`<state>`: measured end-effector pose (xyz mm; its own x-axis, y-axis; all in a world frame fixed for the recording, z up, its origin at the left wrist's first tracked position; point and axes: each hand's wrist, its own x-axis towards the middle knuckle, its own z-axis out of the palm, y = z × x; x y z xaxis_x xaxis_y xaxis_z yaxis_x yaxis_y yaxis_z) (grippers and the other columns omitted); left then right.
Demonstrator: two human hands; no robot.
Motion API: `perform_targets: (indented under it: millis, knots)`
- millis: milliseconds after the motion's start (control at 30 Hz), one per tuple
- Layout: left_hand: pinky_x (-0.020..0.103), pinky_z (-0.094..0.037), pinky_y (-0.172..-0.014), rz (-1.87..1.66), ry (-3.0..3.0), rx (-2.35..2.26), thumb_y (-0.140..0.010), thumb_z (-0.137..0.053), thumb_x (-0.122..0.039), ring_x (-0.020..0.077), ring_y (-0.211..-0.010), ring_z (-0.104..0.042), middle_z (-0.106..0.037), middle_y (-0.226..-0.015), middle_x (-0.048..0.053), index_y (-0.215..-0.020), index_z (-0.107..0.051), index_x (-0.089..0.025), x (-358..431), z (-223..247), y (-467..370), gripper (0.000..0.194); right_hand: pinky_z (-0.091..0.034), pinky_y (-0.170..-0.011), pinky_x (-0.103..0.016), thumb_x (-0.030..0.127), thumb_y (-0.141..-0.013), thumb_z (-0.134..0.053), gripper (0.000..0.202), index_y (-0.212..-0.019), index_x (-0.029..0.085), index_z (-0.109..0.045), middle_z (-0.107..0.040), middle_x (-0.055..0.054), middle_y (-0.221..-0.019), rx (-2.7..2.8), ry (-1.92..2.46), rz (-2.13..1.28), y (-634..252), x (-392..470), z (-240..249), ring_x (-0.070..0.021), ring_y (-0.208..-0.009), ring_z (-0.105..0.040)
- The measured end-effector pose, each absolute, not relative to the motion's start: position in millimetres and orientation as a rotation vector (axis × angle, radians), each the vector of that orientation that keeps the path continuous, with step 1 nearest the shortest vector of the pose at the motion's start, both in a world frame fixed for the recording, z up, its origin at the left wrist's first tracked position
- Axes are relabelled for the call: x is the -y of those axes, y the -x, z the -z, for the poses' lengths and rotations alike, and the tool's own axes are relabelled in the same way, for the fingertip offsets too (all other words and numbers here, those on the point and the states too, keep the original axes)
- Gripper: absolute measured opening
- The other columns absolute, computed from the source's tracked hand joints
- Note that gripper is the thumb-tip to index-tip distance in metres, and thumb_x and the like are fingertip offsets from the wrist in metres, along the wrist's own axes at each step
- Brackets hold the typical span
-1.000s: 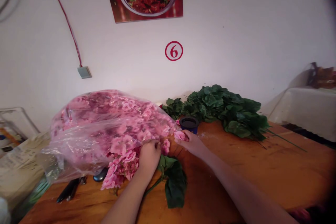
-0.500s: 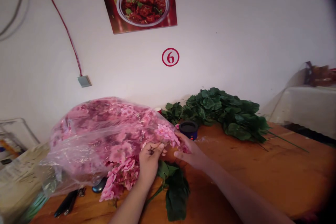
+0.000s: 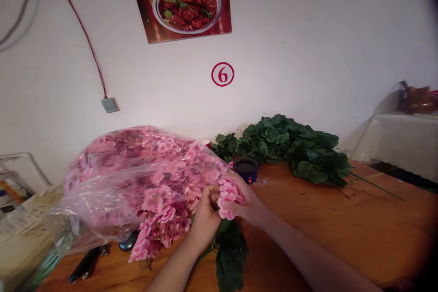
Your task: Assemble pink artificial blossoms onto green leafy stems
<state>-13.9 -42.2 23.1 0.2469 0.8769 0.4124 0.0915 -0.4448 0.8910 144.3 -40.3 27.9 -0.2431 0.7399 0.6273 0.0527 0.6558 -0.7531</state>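
Observation:
A small cluster of pink artificial flowers [image 3: 228, 197] is between my hands, above the table. My right hand [image 3: 251, 204] is closed around the cluster from the right, its thumb in front of the petals. My left hand [image 3: 206, 213] curls in at the cluster's left side, pinching at its base; the stem there is hidden. Below the hands lies a green leaf spray [image 3: 231, 255]. Loose pink blossoms [image 3: 162, 228] spill out beside my left forearm, at the mouth of a clear plastic bag [image 3: 99, 210] packed with more pink flowers.
A small dark blue pot with a red light [image 3: 245, 171] stands beyond my right hand. Behind it a heap of green leaf stems [image 3: 290, 143] lies against the wall. A black-handled tool [image 3: 84, 264] and a dark rounded object [image 3: 129, 241] lie at the table's left [image 3: 342, 232].
Both hands have come slightly lower and closer together. The flower cluster has turned upright and moved down toward me, away from the bag.

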Motion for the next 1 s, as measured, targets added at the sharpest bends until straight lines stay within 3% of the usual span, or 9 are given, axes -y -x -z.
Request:
perform_targets:
  millis: [133,500,767,1000]
  knots:
    - [0.027,-0.047,-0.075,-1.191,-1.939,-0.948,-0.073,-0.065,-0.024,0.0175,-0.084,-0.062,-0.066,-0.096,0.004,-0.112,-0.047,-0.02,48.9,-30.7,14.7,0.043,-0.039,-0.097,-0.037,0.033,-0.081,-0.061,0.043,-0.121,0.024,-0.048,-0.05,-0.007,-0.116,1.845,0.689,-0.539,-138.6,42.5,-29.2,-0.0217,-0.109,-0.048]
    - [0.032,-0.047,-0.081,-1.106,-2.156,-1.042,-0.087,-0.045,-0.025,0.022,-0.091,-0.062,-0.068,-0.102,0.008,-0.101,-0.063,-0.018,42.4,-29.4,16.7,0.024,-0.039,-0.098,-0.038,0.025,-0.091,-0.044,0.027,-0.118,0.025,-0.05,-0.048,-0.007,-0.111,2.027,0.866,-0.376,-133.2,48.8,-29.6,-0.0196,-0.106,-0.048]
    - [0.029,-0.047,-0.074,-1.116,-2.102,-1.083,-0.086,-0.044,-0.019,0.0193,-0.081,-0.062,-0.07,-0.093,0.006,-0.095,-0.065,-0.018,35.7,-22.2,19.1,0.023,-0.043,-0.09,-0.036,0.015,-0.086,-0.049,0.023,-0.103,0.025,-0.061,-0.054,-0.005,-0.102,1.986,0.833,-0.337,-131.4,44.7,-29.7,-0.0196,-0.098,-0.052]
    - [0.029,-0.046,-0.074,-1.099,-2.087,-1.125,-0.08,-0.047,-0.015,0.0184,-0.078,-0.06,-0.068,-0.09,0.005,-0.091,-0.065,-0.019,36.2,-19.9,17.7,0.022,-0.046,-0.077,-0.031,0.008,-0.078,-0.05,0.022,-0.076,0.022,-0.067,-0.06,-0.004,-0.082,1.853,0.763,-0.36,-128.2,30.3,-13.4,-0.0177,-0.083,-0.056]
